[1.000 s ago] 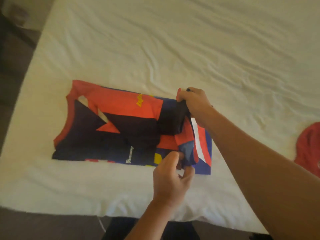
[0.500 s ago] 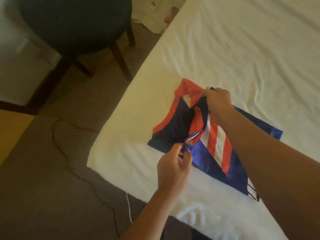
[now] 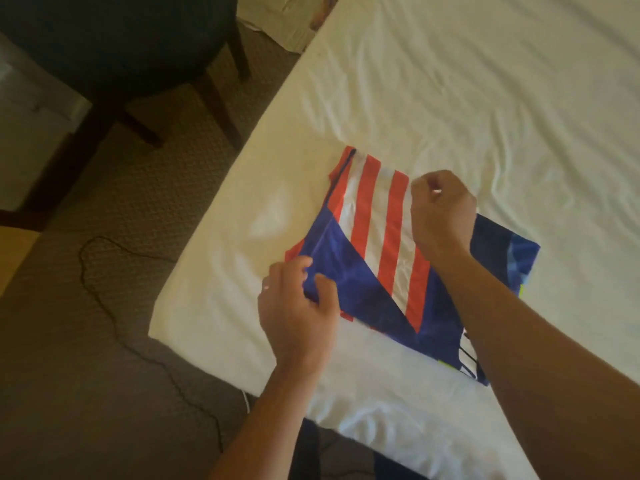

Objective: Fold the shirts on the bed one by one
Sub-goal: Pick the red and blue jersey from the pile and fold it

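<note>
A blue shirt with red and white stripes (image 3: pixel 374 244) lies folded over on the white bed (image 3: pixel 450 98), near its left corner. My left hand (image 3: pixel 298 306) pinches the near left corner of the folded layer between thumb and fingers. At the far edge of the striped part, my right hand (image 3: pixel 441 207) is closed on the fabric. My right forearm crosses the shirt's right half and hides part of it.
A dark round chair (image 3: pixel 114 46) with wooden legs stands on the carpet left of the bed. A thin dark cable (image 3: pixel 114 306) snakes over the floor beside the bed's edge. Papers (image 3: pixel 291 19) lie on the floor at the top.
Both hands carried the shirt's right end over to the left, so the striped blue side now lies on top and covers the red and dark part. The view swung left.
</note>
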`<state>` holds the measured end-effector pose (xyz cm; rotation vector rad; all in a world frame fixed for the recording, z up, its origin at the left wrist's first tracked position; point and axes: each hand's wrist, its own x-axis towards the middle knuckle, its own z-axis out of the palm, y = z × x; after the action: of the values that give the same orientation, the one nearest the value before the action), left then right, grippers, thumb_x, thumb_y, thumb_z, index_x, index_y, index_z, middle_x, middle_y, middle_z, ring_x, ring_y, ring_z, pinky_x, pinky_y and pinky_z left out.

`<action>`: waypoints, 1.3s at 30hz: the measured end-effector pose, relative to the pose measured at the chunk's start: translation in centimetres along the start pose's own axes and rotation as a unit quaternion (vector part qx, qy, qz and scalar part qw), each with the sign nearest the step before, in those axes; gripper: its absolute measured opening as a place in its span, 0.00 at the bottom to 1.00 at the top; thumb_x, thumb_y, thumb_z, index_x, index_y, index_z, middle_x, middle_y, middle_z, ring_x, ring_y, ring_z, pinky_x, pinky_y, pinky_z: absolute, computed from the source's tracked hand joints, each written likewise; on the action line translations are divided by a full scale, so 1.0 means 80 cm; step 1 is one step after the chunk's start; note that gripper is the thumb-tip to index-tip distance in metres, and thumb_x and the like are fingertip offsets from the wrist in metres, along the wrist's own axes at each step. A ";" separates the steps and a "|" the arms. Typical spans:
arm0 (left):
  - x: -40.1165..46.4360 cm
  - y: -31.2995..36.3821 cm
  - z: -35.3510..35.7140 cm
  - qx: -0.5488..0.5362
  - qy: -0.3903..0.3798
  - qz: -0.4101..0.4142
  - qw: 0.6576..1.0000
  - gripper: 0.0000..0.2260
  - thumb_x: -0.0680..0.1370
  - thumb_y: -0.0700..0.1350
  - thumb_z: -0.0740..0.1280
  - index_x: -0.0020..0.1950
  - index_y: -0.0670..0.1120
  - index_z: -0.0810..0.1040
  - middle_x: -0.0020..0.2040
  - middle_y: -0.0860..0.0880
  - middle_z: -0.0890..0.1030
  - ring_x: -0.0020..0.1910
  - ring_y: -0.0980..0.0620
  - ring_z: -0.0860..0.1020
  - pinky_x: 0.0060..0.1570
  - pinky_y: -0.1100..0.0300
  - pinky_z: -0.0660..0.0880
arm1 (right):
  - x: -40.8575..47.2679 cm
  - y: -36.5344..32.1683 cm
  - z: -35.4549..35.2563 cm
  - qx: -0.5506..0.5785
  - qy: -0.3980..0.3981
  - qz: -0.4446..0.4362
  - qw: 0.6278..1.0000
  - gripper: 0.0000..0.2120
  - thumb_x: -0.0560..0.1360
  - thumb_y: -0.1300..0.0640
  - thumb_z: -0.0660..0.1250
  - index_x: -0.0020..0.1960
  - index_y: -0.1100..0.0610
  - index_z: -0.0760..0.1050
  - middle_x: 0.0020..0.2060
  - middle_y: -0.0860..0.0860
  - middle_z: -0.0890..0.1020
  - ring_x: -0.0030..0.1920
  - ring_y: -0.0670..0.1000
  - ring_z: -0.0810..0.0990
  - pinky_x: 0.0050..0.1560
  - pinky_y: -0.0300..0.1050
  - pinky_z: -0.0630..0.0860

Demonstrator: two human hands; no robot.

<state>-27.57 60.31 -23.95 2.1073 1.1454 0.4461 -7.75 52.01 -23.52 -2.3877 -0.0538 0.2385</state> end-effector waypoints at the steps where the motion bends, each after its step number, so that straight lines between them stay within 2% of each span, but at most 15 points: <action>1: 0.010 0.013 0.013 0.010 -0.016 0.078 0.997 0.12 0.76 0.47 0.65 0.56 0.45 0.81 0.51 0.49 0.81 0.47 0.47 0.79 0.46 0.51 0.76 | -0.009 0.021 -0.007 -0.027 0.010 -0.035 0.999 0.08 0.79 0.53 0.62 0.50 0.55 0.78 0.46 0.45 0.79 0.48 0.51 0.77 0.46 0.42 0.68; 4: 0.048 0.044 0.074 0.100 -0.101 0.264 0.954 0.18 0.79 0.51 0.63 0.65 0.45 0.79 0.62 0.45 0.81 0.58 0.42 0.79 0.54 0.45 0.75 | -0.028 0.088 -0.019 -0.135 0.000 -0.107 0.985 0.17 0.79 0.49 0.60 0.60 0.57 0.78 0.62 0.52 0.78 0.63 0.58 0.74 0.60 0.52 0.70; 6: 0.073 0.048 0.113 0.194 -0.154 0.348 0.904 0.24 0.80 0.55 0.62 0.73 0.45 0.74 0.71 0.43 0.76 0.69 0.39 0.74 0.62 0.41 0.72 | -0.036 0.121 -0.028 -0.225 -0.048 -0.098 0.968 0.25 0.80 0.43 0.57 0.71 0.55 0.73 0.74 0.56 0.69 0.73 0.60 0.66 0.68 0.59 0.65; 8: 0.096 0.033 0.133 0.278 -0.194 0.376 0.862 0.30 0.82 0.60 0.59 0.79 0.45 0.66 0.78 0.41 0.68 0.76 0.37 0.66 0.68 0.37 0.67 | -0.041 0.152 -0.041 -0.293 -0.091 -0.080 0.948 0.30 0.81 0.38 0.51 0.78 0.51 0.64 0.80 0.56 0.58 0.78 0.60 0.57 0.72 0.62 0.60; 10: 0.115 0.010 0.136 0.333 -0.215 0.365 0.843 0.32 0.83 0.63 0.53 0.82 0.46 0.60 0.81 0.41 0.61 0.79 0.37 0.61 0.70 0.35 0.64 | -0.041 0.182 -0.058 -0.324 -0.118 -0.046 0.938 0.33 0.80 0.34 0.44 0.81 0.46 0.55 0.82 0.53 0.50 0.81 0.57 0.50 0.76 0.62 0.55; 13: 0.121 -0.004 0.127 0.371 -0.229 0.374 0.818 0.32 0.84 0.63 0.50 0.82 0.45 0.56 0.82 0.40 0.56 0.80 0.38 0.59 0.70 0.35 0.64 | -0.037 0.210 -0.077 -0.337 -0.148 -0.033 0.929 0.35 0.78 0.30 0.39 0.82 0.42 0.47 0.82 0.50 0.46 0.81 0.54 0.47 0.78 0.60 0.49; 15: 0.116 0.004 0.123 0.378 -0.229 0.367 0.818 0.32 0.84 0.62 0.50 0.83 0.45 0.55 0.82 0.39 0.56 0.80 0.37 0.58 0.72 0.34 0.61 | -0.039 0.211 -0.081 -0.332 -0.143 -0.039 0.931 0.36 0.78 0.30 0.39 0.82 0.44 0.49 0.82 0.51 0.47 0.81 0.55 0.46 0.77 0.60 0.49; 19: 0.084 0.020 0.106 0.360 -0.206 0.358 0.836 0.32 0.84 0.60 0.53 0.83 0.45 0.54 0.82 0.37 0.56 0.81 0.37 0.55 0.75 0.34 0.56 | -0.082 0.198 -0.074 -0.274 -0.081 -0.075 0.955 0.34 0.80 0.34 0.49 0.80 0.50 0.59 0.82 0.55 0.53 0.81 0.57 0.52 0.74 0.60 0.54; 22: 0.053 -0.010 0.078 0.360 -0.264 0.423 0.789 0.32 0.84 0.62 0.52 0.83 0.46 0.54 0.83 0.40 0.54 0.82 0.39 0.54 0.76 0.35 0.56 | -0.134 0.209 -0.061 -0.306 -0.114 -0.151 0.933 0.32 0.81 0.35 0.50 0.80 0.50 0.59 0.82 0.55 0.52 0.81 0.58 0.53 0.72 0.59 0.57; 27: 0.076 -0.051 0.043 0.396 -0.334 0.425 0.742 0.34 0.83 0.65 0.48 0.84 0.47 0.53 0.83 0.42 0.54 0.81 0.41 0.56 0.77 0.38 0.58 | -0.158 0.241 -0.073 -0.337 -0.138 -0.169 0.916 0.33 0.81 0.35 0.52 0.81 0.48 0.57 0.82 0.54 0.53 0.80 0.58 0.55 0.73 0.58 0.58; 29: 0.078 -0.042 0.042 0.385 -0.329 0.429 0.748 0.33 0.82 0.65 0.52 0.82 0.46 0.61 0.81 0.42 0.60 0.80 0.40 0.60 0.77 0.38 0.57 | -0.148 0.242 -0.082 -0.305 -0.129 -0.196 0.923 0.31 0.80 0.37 0.56 0.79 0.49 0.63 0.80 0.54 0.59 0.78 0.58 0.61 0.70 0.57 0.62; 32: 0.089 -0.011 0.053 0.328 -0.256 0.464 0.782 0.26 0.80 0.59 0.60 0.69 0.42 0.76 0.70 0.40 0.75 0.69 0.37 0.72 0.72 0.39 0.63 | -0.108 0.232 -0.096 -0.216 -0.043 -0.216 0.951 0.22 0.78 0.46 0.61 0.69 0.54 0.75 0.70 0.54 0.74 0.66 0.60 0.74 0.58 0.55 0.68; 34: 0.114 0.016 0.069 0.311 -0.204 0.471 0.800 0.21 0.79 0.54 0.63 0.64 0.40 0.77 0.65 0.39 0.77 0.65 0.36 0.73 0.68 0.40 0.66 | -0.066 0.224 -0.105 -0.217 0.004 -0.196 0.956 0.20 0.75 0.53 0.62 0.65 0.57 0.77 0.65 0.56 0.77 0.61 0.60 0.74 0.55 0.55 0.68; 36: 0.141 0.048 0.088 0.327 -0.202 0.452 0.805 0.23 0.78 0.53 0.65 0.67 0.40 0.73 0.68 0.39 0.74 0.68 0.35 0.70 0.69 0.40 0.65 | -0.022 0.211 -0.115 -0.257 -0.033 -0.145 0.955 0.25 0.71 0.56 0.64 0.68 0.56 0.73 0.67 0.56 0.74 0.64 0.60 0.70 0.59 0.58 0.68; 39: 0.174 0.088 0.118 0.391 -0.312 0.383 0.776 0.33 0.76 0.57 0.66 0.78 0.47 0.62 0.77 0.42 0.67 0.76 0.37 0.61 0.75 0.40 0.58 | 0.027 0.192 -0.124 -0.330 -0.147 -0.089 0.928 0.32 0.71 0.54 0.66 0.74 0.52 0.66 0.70 0.54 0.70 0.68 0.60 0.67 0.64 0.58 0.64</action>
<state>-10.19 65.44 -25.93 3.0582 -0.0273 -0.4968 -4.25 34.29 -27.11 -2.9652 -0.5698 0.5627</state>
